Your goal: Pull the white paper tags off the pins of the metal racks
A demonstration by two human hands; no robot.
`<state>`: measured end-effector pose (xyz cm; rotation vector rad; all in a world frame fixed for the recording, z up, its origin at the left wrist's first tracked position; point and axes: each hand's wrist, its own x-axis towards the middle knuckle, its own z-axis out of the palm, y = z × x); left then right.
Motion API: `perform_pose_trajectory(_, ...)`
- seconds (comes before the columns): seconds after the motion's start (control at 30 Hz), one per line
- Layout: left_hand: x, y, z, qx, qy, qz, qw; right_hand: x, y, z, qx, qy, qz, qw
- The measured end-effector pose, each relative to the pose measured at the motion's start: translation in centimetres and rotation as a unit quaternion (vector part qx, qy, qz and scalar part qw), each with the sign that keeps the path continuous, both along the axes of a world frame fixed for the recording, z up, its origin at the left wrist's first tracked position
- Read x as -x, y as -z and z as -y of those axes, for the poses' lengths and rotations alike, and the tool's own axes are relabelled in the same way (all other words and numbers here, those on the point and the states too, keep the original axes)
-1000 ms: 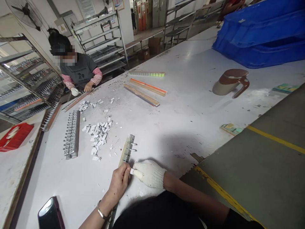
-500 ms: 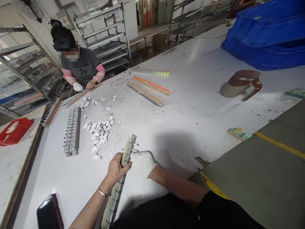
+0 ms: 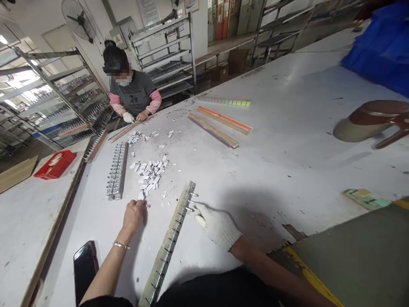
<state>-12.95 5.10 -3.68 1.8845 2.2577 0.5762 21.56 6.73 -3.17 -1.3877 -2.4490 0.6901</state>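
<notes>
Across the left edge of the tabletop (image 3: 281,157): a red plastic tray (image 3: 60,169), boxy and straight-sided, sits on the neighbouring whitish bench (image 3: 38,221).
Phone (image 3: 84,270): glossy black slab with rounded corners, flat toward the tabletop's near left corner.
Double-row strip (image 3: 118,172): knobbly silvery parts packed close in rows, lying inside the left edge and roughly in line with it.
Left hand (image 3: 134,215): bare, a shiny bangle (image 3: 122,245) at the wrist; fingertips drawn together at a small white piece (image 3: 141,195). Whether they grip it, I cannot tell.
White pile (image 3: 151,172): flat, angular chips, loosely heaped just beyond that hand.
Slotted strip (image 3: 168,244): long, straight bar, dull tan along one side, silvery and evenly notched along the other. Its long axis slants from the near edge, far end pointing away and to the right; two slim metal pegs (image 3: 194,195) jut rightward near that end.
Right hand (image 3: 215,224): in a knitted white glove, thumb and forefinger apart, forefinger at the pegs; contact is unclear.
Wooden bars (image 3: 213,130): narrow, one orange-topped, lying toward the far edge.
Mug (image 3: 354,123): smooth, brown over beige, handled, toward the right.
Blue bins (image 3: 380,51): plastic, at the far right.
</notes>
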Motion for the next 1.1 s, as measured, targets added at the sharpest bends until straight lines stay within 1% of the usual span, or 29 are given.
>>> perform_pose_trajectory(0.03,0.9,-0.1,-0.2,0.003,0.001,-0.003,1.000,-0.1,-0.1,0.2,0.008,0.019,-0.008,1.000)
perform_pose_trajectory(0.1,1.8,-0.1,-0.5,0.007,0.007,-0.005,1.000,-0.2,-0.3,0.6,0.028,0.046,-0.023,0.998)
perform_pose_trajectory(0.17,1.7,-0.1,-0.4,0.009,0.012,-0.005,1.000,0.0,-0.5,1.0,0.039,0.046,-0.033,0.998)
perform_pose_trajectory(0.23,0.8,-0.2,0.1,0.013,0.018,-0.003,1.000,0.2,-0.7,1.4,0.045,0.031,-0.042,0.998)
perform_pose_trajectory(0.3,-0.9,-0.4,1.0,0.013,0.032,0.001,0.999,0.5,-0.9,1.7,0.047,0.015,-0.052,0.997)
perform_pose_trajectory(0.37,-3.5,-1.1,2.1,-0.002,0.062,0.024,0.998,1.0,-1.3,1.9,0.049,0.006,-0.061,0.997)
perform_pose_trajectory(0.43,-6.6,-2.1,3.4,-0.018,0.125,0.072,0.989,1.9,-1.7,2.1,0.039,-0.004,-0.076,0.996)
perform_pose_trajectory(0.5,-9.6,-3.4,4.5,-0.017,0.205,0.129,0.970,2.8,-1.9,2.4,0.006,-0.025,-0.083,0.996)
perform_pose_trajectory(0.53,-10.8,-4.0,4.9,-0.018,0.228,0.154,0.961,3.2,-1.9,2.6,-0.014,-0.037,-0.076,0.996)
perform_pose_trajectory(0.57,-11.8,-4.6,5.3,-0.019,0.233,0.177,0.956,3.5,-2.0,2.7,-0.034,-0.050,-0.064,0.996)
perform_pose_trajectory(0.6,-12.4,-5.0,5.5,-0.017,0.221,0.201,0.954,3.7,-2.0,2.9,-0.048,-0.058,-0.048,0.996)
perform_pose_trajectory(0.67,-13.1,-5.6,5.8,0.007,0.173,0.262,0.949,3.7,-2.2,3.3,-0.056,-0.073,-0.028,0.995)
perform_pose_trajectory(0.7,-13.1,-5.6,5.9,0.027,0.154,0.296,0.942,3.5,-2.4,3.5,-0.051,-0.082,-0.029,0.995)
perform_pose_trajectory(0.77,-13.0,-5.6,6.1,0.057,0.141,0.341,0.928,2.9,-2.7,3.8,-0.031,-0.093,-0.045,0.994)
perform_pose_trajectory(0.83,-12.9,-5.4,6.3,0.063,0.147,0.346,0.925,2.1,-3.0,3.9,-0.009,-0.100,-0.054,0.993)
perform_pose_trajectory(0.9,-12.7,-5.2,6.5,0.075,0.157,0.347,0.921,1.2,-2.8,3.9,0.000,-0.120,-0.054,0.991)
perform_pose_trajectory(0.93,-12.7,-5.1,6.7,0.094,0.165,0.363,0.912,0.9,-2.6,3.9,-0.003,-0.135,-0.056,0.989)
perform_pose_trajectory(0.97,-12.6,-5.0,6.8,0.120,0.173,0.390,0.896,0.5,-2.3,3.8,-0.011,-0.152,-0.064,0.986)
perform_pose_trajectory(1.0,-12.6,-4.9,6.9,0.151,0.182,0.425,0.874,0.3,-2.0,3.8,-0.022,-0.171,-0.078,0.982)
perform_pose_trajectory(1.07,-12.5,-4.6,6.9,0.211,0.195,0.504,0.814,0.1,-1.4,3.7,-0.035,-0.193,-0.118,0.973)
perform_pose_trajectory(1.1,-12.4,-4.5,6.8,0.230,0.198,0.539,0.786,0.1,-1.1,3.7,-0.035,-0.190,-0.136,0.972)
